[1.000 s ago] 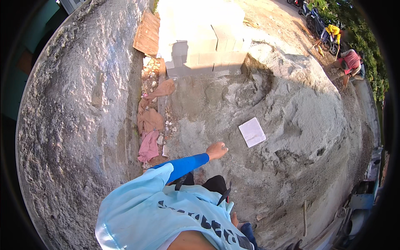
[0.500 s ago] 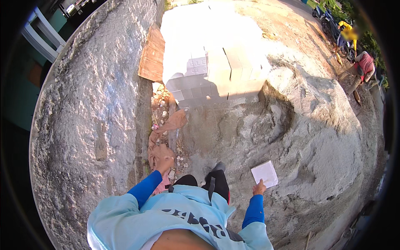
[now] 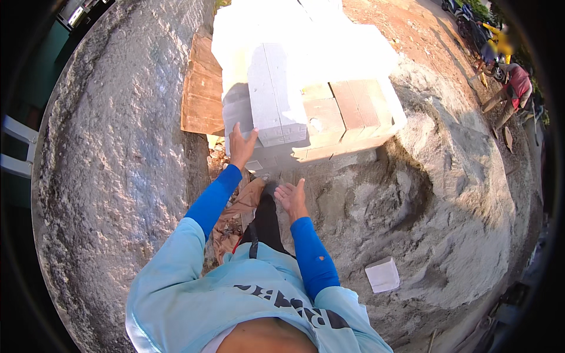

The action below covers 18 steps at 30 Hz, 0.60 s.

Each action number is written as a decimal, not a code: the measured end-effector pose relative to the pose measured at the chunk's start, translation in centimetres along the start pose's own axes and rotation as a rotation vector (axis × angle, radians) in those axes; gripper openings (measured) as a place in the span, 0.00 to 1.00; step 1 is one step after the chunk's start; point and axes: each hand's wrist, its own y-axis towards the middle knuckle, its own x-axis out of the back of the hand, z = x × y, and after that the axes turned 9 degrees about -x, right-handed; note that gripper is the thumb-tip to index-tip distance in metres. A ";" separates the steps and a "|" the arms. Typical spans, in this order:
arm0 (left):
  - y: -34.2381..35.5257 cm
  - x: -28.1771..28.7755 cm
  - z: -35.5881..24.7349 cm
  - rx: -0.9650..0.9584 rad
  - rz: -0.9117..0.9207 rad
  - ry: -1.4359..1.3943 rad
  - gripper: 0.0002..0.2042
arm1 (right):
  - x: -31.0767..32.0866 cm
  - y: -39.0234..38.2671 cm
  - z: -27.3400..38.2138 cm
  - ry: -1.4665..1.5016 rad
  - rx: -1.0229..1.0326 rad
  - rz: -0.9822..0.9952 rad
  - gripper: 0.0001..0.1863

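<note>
1. The stack of pale blocks (image 3: 353, 120) stood ahead of the person, its top washed out by glare and part of its near face in shade.
2. At the near edge of the stack, two light blocks (image 3: 276, 100) lay lengthwise, side by side, with a thin seam between them.
3. The left hand (image 3: 242, 147) was at their left near corner, unclenched, thumb and fingers parted; whether it touched the blocks could not be told.
4. The right hand (image 3: 292, 199) was below the stack's near face, loose and unclosed, its palm turned inward and its thumb raised.
5. Blue sleeves (image 3: 213, 197) covered both forearms, and a dark trouser leg (image 3: 268, 223) showed between them.
6. A brown sheet (image 3: 202, 88) leaned left of the stack; nearer, a brownish cloth (image 3: 250, 194) lay beside the leg.
7. To the right, a white square slab (image 3: 382, 275) rested on the grey ground, well apart from both hands.
8. Beyond it rose a sandy grey mound (image 3: 471, 212); farther off, a person in red (image 3: 519, 85) bent forward near parked motorbikes (image 3: 468, 23).
9. A rough grey wall (image 3: 118, 153) ran along the left.
</note>
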 end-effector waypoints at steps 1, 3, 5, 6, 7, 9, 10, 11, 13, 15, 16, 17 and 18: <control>3.9 -2.4 -0.6 0.009 0.017 -0.010 0.44 | -2.4 2.6 1.2 0.112 -0.002 -0.029 0.58; 7.5 -5.9 -1.8 0.056 0.062 -0.010 0.48 | -6.9 7.7 3.7 0.359 0.006 -0.024 0.58; 10.4 -8.5 -1.7 0.049 0.165 0.061 0.48 | -10.8 12.5 5.1 0.528 -0.004 -0.234 0.54; 10.6 -9.9 -1.9 0.054 0.232 0.093 0.49 | -12.3 15.0 6.3 0.616 0.007 -0.340 0.53; 10.1 -10.5 -1.4 0.070 0.264 0.055 0.49 | -12.8 16.6 6.1 0.665 0.019 -0.372 0.52; 10.5 -10.5 -0.8 0.081 0.299 -0.021 0.50 | -14.7 19.0 5.7 0.703 0.041 -0.313 0.52; 10.2 -10.2 -0.2 0.064 0.315 -0.023 0.50 | -14.9 19.4 5.1 0.688 0.061 -0.226 0.51; 10.2 -9.5 0.6 0.040 0.322 -0.022 0.51 | -15.6 19.7 4.4 0.666 0.086 -0.126 0.51; 10.7 -9.4 0.8 0.042 0.361 0.017 0.54 | -15.9 19.6 3.7 0.599 0.171 0.036 0.50; 11.0 -8.1 1.8 0.053 0.406 0.014 0.55 | -16.3 19.6 1.9 0.512 0.283 0.155 0.49; 11.6 -7.1 2.0 0.047 0.431 0.016 0.55 | -16.6 20.0 0.9 0.460 0.353 0.194 0.49; 12.0 -6.6 1.8 0.074 0.451 -0.023 0.57 | -16.6 20.5 0.3 0.400 0.424 0.215 0.49; 12.5 -6.3 2.5 0.030 0.422 -0.015 0.57 | -17.0 21.1 -0.7 0.364 0.477 0.221 0.48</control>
